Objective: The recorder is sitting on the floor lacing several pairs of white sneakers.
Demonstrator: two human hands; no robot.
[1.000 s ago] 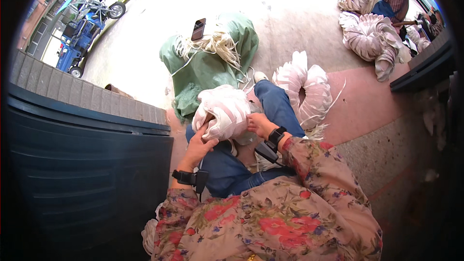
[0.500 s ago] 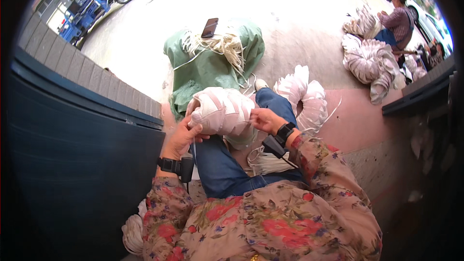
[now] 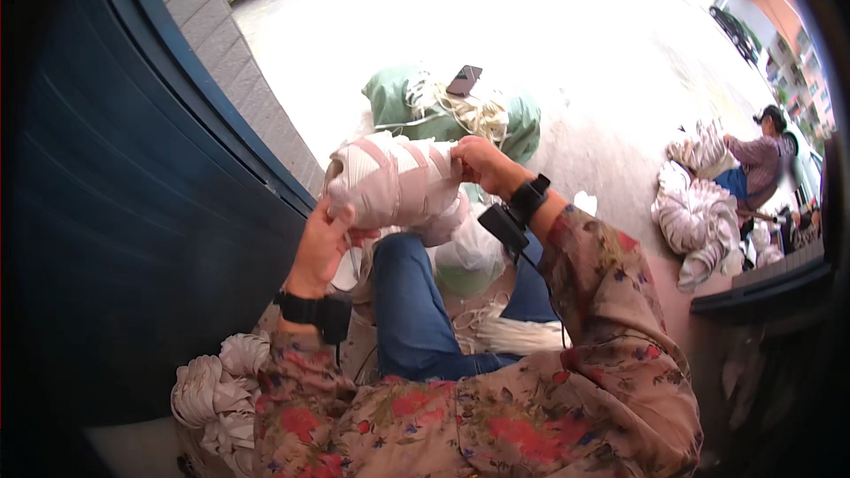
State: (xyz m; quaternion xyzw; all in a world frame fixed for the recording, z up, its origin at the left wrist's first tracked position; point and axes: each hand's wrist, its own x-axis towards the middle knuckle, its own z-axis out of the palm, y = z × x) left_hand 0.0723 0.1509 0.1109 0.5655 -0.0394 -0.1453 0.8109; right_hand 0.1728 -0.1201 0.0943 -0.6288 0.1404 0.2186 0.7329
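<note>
Above my knees I hold a thick roll-like bundle of overlapping white and pale pink cloth pieces (image 3: 394, 181). My left hand (image 3: 320, 243) is closed on its lower left end, fingers curled under it. At the upper right end, my right hand (image 3: 482, 164) pinches the edge of the bundle between thumb and fingers. A rounded white and pale green bag-like shape (image 3: 469, 257) sits below the bundle, between my legs. Loose white strips (image 3: 513, 334) lie by my thigh.
A green cloth-covered heap (image 3: 390, 97) carries pale strips and a phone (image 3: 465, 80). A dark blue door (image 3: 133, 212) stands close on my left. More cloth bundles (image 3: 221, 389) lie at lower left. On the right, a person (image 3: 760, 159) sits beside piled bundles (image 3: 695, 217).
The view has swung left. The bundle and both hands are higher relative to my knees, and my right hand has risen along the bundle's right end. Both hands still grip it.
</note>
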